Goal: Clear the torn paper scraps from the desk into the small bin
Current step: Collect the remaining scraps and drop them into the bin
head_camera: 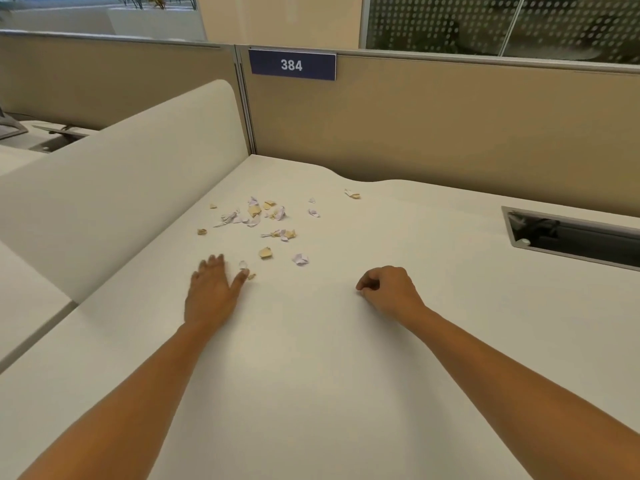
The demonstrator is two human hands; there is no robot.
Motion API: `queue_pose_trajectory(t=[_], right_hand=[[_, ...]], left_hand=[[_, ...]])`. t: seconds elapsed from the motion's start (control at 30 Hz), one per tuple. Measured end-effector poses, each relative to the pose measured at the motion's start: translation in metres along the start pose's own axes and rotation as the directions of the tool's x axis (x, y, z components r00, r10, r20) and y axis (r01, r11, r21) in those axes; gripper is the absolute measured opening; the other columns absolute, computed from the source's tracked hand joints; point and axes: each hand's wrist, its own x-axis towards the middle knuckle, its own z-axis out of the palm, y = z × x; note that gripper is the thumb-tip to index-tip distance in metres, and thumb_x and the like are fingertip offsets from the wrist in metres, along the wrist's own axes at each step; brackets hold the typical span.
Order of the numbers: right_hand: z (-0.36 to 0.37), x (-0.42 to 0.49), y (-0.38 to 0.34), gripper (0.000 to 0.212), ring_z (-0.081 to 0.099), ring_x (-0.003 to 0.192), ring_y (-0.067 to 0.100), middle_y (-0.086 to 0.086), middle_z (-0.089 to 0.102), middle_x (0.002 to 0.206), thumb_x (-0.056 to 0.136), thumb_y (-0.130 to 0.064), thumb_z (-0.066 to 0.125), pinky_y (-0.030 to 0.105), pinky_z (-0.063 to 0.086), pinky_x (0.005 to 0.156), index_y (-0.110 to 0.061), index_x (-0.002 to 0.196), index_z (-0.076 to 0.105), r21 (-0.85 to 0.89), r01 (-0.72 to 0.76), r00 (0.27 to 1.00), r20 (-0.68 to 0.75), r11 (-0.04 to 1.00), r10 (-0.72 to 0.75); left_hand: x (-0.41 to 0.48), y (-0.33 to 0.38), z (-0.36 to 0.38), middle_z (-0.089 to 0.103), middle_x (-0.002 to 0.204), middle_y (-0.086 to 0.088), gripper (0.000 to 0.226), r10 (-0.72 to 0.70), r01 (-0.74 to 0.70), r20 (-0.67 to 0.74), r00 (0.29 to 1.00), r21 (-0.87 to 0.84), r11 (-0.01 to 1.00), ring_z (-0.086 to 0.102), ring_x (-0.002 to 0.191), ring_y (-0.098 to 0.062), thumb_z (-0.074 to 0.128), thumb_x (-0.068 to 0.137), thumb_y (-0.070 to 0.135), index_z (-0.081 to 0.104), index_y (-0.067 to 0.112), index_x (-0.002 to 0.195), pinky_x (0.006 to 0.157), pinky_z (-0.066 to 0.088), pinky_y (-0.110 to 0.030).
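Observation:
Several torn paper scraps [258,216], white and tan, lie scattered on the white desk [311,358] toward its far left. One stray scrap [352,194] sits nearer the back edge. My left hand [211,292] rests flat on the desk with fingers spread, its thumb tip touching a small tan scrap [251,276] at the near edge of the scatter. My right hand [389,289] lies to the right of the scraps, fingers curled into a loose fist with nothing visible in it. No bin is in view.
A beige partition [450,133] with a blue plate marked 384 [292,65] closes the back of the desk. A rounded white divider [131,188] runs along the left side. A rectangular cable opening [571,235] is cut into the desk at right.

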Motion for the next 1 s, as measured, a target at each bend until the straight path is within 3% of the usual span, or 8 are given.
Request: queue_pose_trajectory(t=[0.17,0.27,0.47,0.57,0.67,0.83,1.0], right_hand=[[0.02,0.021,-0.022,0.019,0.063,0.094,0.02,0.007,0.069,0.103,0.083,-0.005,0.056,0.022,0.045,0.08,-0.01,0.093,0.071,0.012,0.078,0.997,-0.018,0.997,-0.078],[0.033,0.037,-0.039,0.024,0.056,0.108,0.022,0.01,0.061,0.117,0.086,-0.009,0.054,0.024,0.04,0.088,-0.009,0.107,0.065,-0.031,0.163,0.987,0.002,0.986,-0.163],[0.056,0.078,-0.078,0.041,0.027,0.138,0.026,0.009,0.03,0.149,0.095,-0.021,0.046,0.031,0.022,0.111,-0.013,0.135,0.043,-0.111,0.281,0.955,0.127,0.953,-0.267],[0.061,0.098,-0.093,0.042,0.02,0.141,0.026,0.009,0.02,0.154,0.098,-0.021,0.039,0.031,0.017,0.112,-0.016,0.14,0.037,-0.16,0.318,0.938,0.194,0.935,-0.286],[0.064,0.115,-0.106,0.041,0.025,0.139,0.03,0.012,0.022,0.153,0.1,-0.019,0.034,0.031,0.019,0.108,-0.015,0.14,0.036,-0.212,0.383,0.907,0.268,0.899,-0.324],[0.074,0.129,-0.118,0.042,0.012,0.144,0.026,0.014,0.014,0.156,0.102,-0.019,0.024,0.03,0.005,0.114,-0.014,0.144,0.028,-0.297,0.484,0.834,0.442,0.823,-0.331],[0.059,0.122,-0.109,0.043,0.019,0.142,0.025,0.008,0.018,0.156,0.102,-0.018,0.026,0.028,0.011,0.112,-0.011,0.144,0.029,-0.287,0.549,0.772,0.534,0.785,-0.345]], left_hand=[[-0.002,0.008,0.007,0.014,0.158,0.001,0.063,0.23,-0.232,0.118,0.966,0.006,0.973,0.008,0.147,-0.016,0.032,0.096,0.048,0.01,0.025,0.149,0.121,0.005,-0.036],[0.001,0.009,0.009,0.01,0.159,0.002,0.055,0.302,-0.315,0.166,0.939,0.057,0.947,0.004,0.147,-0.016,0.028,0.098,0.043,0.008,0.034,0.148,0.12,0.003,-0.038],[0.017,0.015,0.013,0.001,0.159,0.007,0.051,0.378,-0.403,0.187,0.907,0.117,0.908,-0.003,0.147,-0.016,0.026,0.1,0.03,0.008,0.036,0.147,0.119,0.005,-0.046],[0.025,0.02,0.013,0.0,0.159,0.009,0.052,0.383,-0.414,0.206,0.9,0.139,0.899,-0.003,0.147,-0.015,0.026,0.099,0.026,0.009,0.034,0.148,0.118,0.006,-0.049],[0.031,0.023,0.012,0.006,0.159,0.008,0.05,0.376,-0.419,0.245,0.894,0.156,0.895,0.001,0.147,-0.012,0.024,0.099,0.025,0.013,0.029,0.148,0.118,0.005,-0.049],[0.033,0.015,0.002,0.017,0.157,0.007,0.047,0.409,-0.467,0.291,0.865,0.17,0.868,0.01,0.146,-0.013,0.025,0.101,0.033,0.024,0.025,0.147,0.119,0.01,-0.04],[0.027,0.001,-0.015,0.019,0.157,0.005,0.052,0.408,-0.484,0.363,0.838,0.147,0.863,0.014,0.146,-0.011,0.033,0.098,0.041,0.027,0.021,0.146,0.117,0.015,-0.024]])
